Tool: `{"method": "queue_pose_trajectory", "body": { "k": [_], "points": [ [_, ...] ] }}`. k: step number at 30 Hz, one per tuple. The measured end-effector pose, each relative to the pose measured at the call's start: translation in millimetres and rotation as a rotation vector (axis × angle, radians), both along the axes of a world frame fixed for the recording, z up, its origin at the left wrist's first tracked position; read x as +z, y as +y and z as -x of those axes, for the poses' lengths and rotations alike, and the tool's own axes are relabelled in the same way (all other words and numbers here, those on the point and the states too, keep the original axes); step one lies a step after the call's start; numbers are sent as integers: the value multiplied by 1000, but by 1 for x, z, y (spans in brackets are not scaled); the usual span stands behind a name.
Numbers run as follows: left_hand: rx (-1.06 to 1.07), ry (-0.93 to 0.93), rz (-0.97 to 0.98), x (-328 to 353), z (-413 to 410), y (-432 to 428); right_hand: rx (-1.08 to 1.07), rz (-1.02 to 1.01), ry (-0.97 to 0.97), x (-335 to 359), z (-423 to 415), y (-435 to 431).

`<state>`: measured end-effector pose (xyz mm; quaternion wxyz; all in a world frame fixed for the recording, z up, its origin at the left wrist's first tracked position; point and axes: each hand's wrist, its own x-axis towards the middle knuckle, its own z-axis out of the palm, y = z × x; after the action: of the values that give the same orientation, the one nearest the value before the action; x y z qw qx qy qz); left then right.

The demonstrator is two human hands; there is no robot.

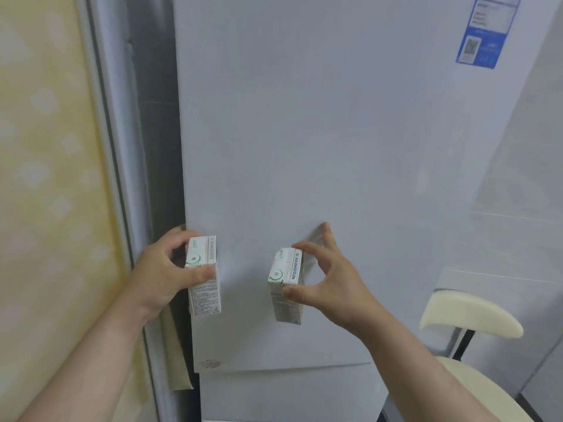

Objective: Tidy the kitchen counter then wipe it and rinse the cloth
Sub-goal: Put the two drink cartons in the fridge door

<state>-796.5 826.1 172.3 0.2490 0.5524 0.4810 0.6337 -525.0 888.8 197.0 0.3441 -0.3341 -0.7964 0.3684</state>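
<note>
Both hands are raised before the closed white fridge door [304,147], the left hand [161,275] clamped on one small carton [203,275], the right hand [323,281] pinched on another carton [286,286]. Storage inside is probably intended, the left fingers being hooked at the door's edge. White packs with green print are shown, upright.

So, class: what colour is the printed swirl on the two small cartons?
Green on white, on both the left carton and right carton; the head view shows it.

Two small white cartons [203,275] [286,286] with green print, upright, held apart.
</note>
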Motion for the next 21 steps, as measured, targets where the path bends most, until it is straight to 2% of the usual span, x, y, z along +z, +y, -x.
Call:
{"method": "queue_pose_trajectory", "body": {
  "k": [10, 21],
  "points": [
    [4, -49, 6, 6, -59, -106, 63, 111, 144, 11, -43, -67],
    [-38, 15, 17, 5, -140, -197, 74, 90, 151, 18, -105, -165]
  ]
}}
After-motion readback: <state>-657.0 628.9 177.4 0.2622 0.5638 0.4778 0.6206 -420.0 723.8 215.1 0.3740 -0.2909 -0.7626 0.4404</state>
